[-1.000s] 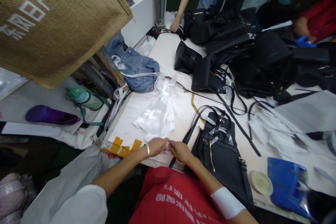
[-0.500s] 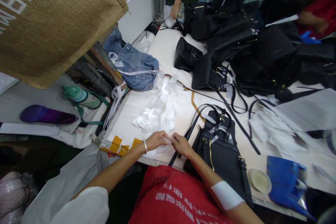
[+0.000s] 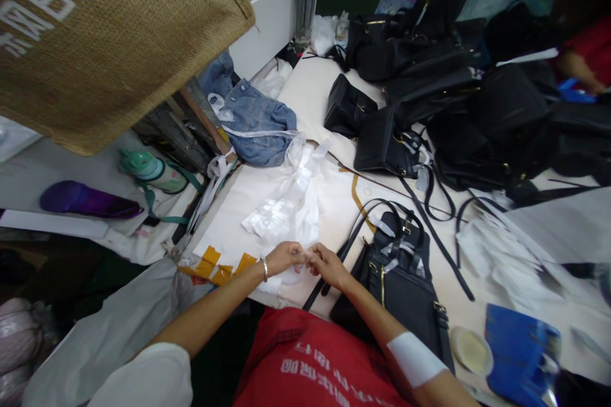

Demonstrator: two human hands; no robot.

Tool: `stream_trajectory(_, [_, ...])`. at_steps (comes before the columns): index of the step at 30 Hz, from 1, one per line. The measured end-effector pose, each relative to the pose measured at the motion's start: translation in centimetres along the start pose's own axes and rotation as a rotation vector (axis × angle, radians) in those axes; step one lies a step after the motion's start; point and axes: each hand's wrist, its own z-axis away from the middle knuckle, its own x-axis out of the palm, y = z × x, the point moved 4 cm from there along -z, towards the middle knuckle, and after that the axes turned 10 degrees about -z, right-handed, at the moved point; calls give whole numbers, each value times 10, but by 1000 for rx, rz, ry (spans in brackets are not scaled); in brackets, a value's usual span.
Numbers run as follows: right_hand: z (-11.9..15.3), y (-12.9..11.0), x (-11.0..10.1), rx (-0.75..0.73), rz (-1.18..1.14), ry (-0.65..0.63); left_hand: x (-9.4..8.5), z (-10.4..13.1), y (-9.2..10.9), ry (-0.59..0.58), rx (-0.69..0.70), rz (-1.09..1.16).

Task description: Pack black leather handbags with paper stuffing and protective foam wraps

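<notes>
My left hand (image 3: 285, 258), with a bracelet at its wrist, and my right hand (image 3: 328, 266) meet fingertip to fingertip over the table's front edge. Both are closed in a pinch on a small, translucent piece of plastic film (image 3: 305, 255), mostly covered by the fingers. Just beyond them lies a loose heap of clear plastic strips (image 3: 281, 210). Right beside my right forearm a black backpack (image 3: 410, 292) lies on the table, gold zippers showing, its handles and straps pointing away from me. Bits of white wrapping cover its upper hardware.
Black bags (image 3: 429, 82) are piled at the back right, where another person handles one. White wrapping sheets (image 3: 506, 261), a round dish (image 3: 471, 351) and a blue pouch (image 3: 520, 350) lie right. A denim garment (image 3: 262, 121) and hanging burlap (image 3: 124, 38) are left.
My hands stay together, fingers shifting slightly on the film. The person at the back has drawn a hand away from the white plastic at the table's far end. The view has shifted slightly.
</notes>
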Motion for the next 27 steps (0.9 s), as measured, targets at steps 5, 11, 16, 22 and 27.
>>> stream_trajectory(5, [-3,8,4,53,-251,30,4,1,6,38,13,14])
stream_trajectory(11, [-9,21,2,83,-392,107,-4,9,12,86,65,-5])
stream_trajectory(16, [-6,20,-3,151,-325,113,-12,11,7,85,87,-33])
stream_trajectory(22, [-5,10,-5,41,-79,150,-5,4,2,52,49,-7])
stream_trajectory(27, [-1,6,-8,-17,127,61,-6,2,0,33,53,17])
